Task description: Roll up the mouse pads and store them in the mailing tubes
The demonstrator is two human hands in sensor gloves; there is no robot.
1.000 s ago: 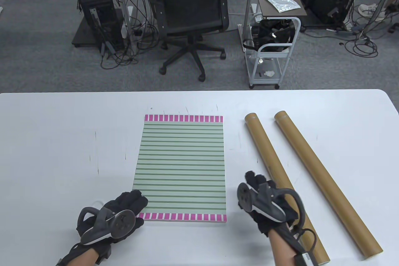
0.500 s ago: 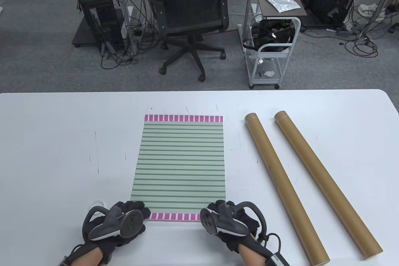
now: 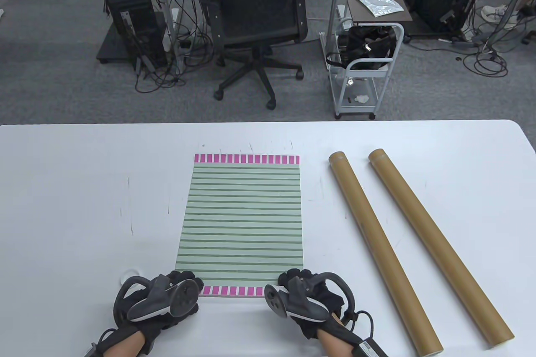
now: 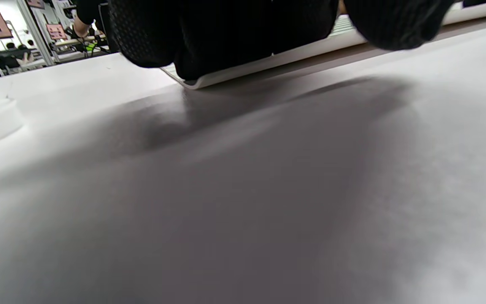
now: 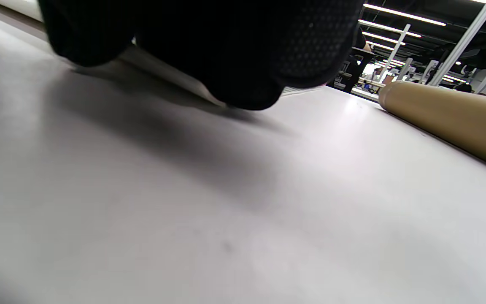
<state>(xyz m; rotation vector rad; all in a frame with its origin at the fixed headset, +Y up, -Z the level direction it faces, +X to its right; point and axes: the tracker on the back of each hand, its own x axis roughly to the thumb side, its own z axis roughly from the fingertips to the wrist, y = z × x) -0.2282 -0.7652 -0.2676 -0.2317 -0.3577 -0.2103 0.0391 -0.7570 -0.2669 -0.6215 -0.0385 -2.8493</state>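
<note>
While both hands' fingers curl onto the mouse pad's (image 3: 240,223) near corners, two tubes lie beside.

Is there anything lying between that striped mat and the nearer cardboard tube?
No. In the table view, only bare white table shows between the striped mat and the nearer tube.

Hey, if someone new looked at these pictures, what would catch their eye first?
The green-striped mouse pad with pink-checked ends, flat at the table's middle. The gloved left hand and right hand sit on its near corners. Right of it, two brown mailing tubes lie side by side.
</note>
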